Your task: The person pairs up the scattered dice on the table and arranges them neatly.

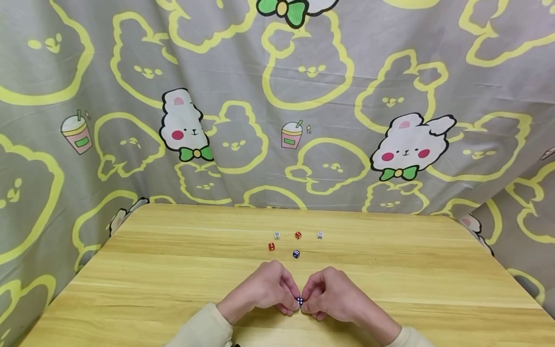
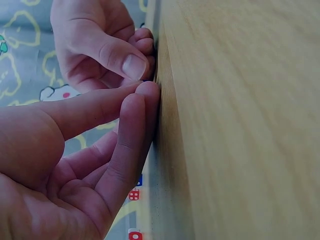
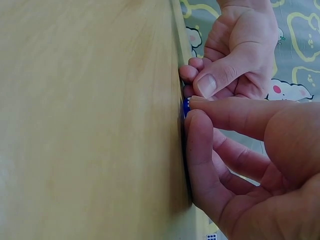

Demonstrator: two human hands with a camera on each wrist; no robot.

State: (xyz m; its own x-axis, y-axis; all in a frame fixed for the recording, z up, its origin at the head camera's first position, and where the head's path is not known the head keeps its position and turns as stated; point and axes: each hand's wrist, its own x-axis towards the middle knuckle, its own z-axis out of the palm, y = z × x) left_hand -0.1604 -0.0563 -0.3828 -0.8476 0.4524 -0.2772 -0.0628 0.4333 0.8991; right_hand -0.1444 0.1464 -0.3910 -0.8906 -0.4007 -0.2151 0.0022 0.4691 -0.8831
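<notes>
A blue die with white pips (image 1: 299,301) is low over the front part of the wooden table. Thumb and forefinger of my left hand (image 1: 270,287) pinch it from one side, while my right hand (image 1: 336,295) pinches it from the other, so the fingertips nearly meet around it. In the right wrist view a bit of the blue die (image 3: 187,106) shows at the fingertips; in the left wrist view the fingers hide most of it. Beyond the hands lie a second blue die (image 1: 296,253) and a red die (image 1: 271,246).
Farther back on the table (image 1: 173,270) a white die (image 1: 276,235), another red die (image 1: 297,235) and another white die (image 1: 320,235) form a loose row. A grey curtain (image 1: 243,72) with yellow cartoon outlines hangs behind and at both sides of the table.
</notes>
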